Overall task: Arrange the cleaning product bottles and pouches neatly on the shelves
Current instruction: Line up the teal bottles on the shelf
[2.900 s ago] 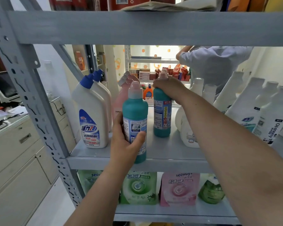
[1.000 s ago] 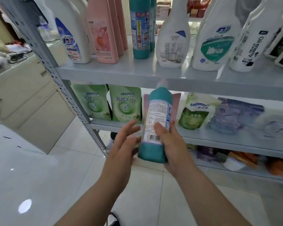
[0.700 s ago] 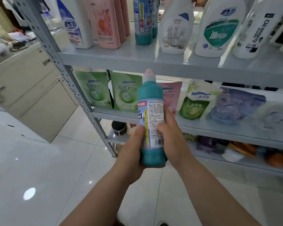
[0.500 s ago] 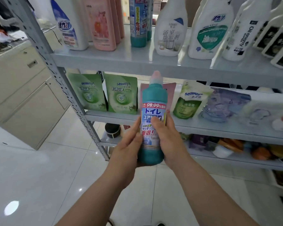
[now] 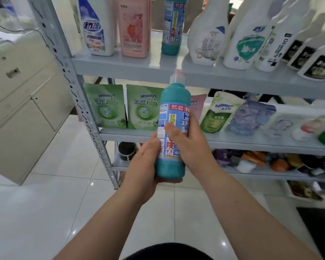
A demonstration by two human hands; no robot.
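Teal plastic bottle with pink cap and blue label (image 5: 174, 128) upright in mid-air, in front of grey metal shelves (image 5: 131, 67); left hand (image 5: 144, 166) cups its base, right hand (image 5: 189, 145) wraps the label

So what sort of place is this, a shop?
Likely a small shop or stockroom: a grey metal rack holds rows of cleaning bottles, refill pouches stand on the shelf below, and the left hand and right hand hold a teal bottle.
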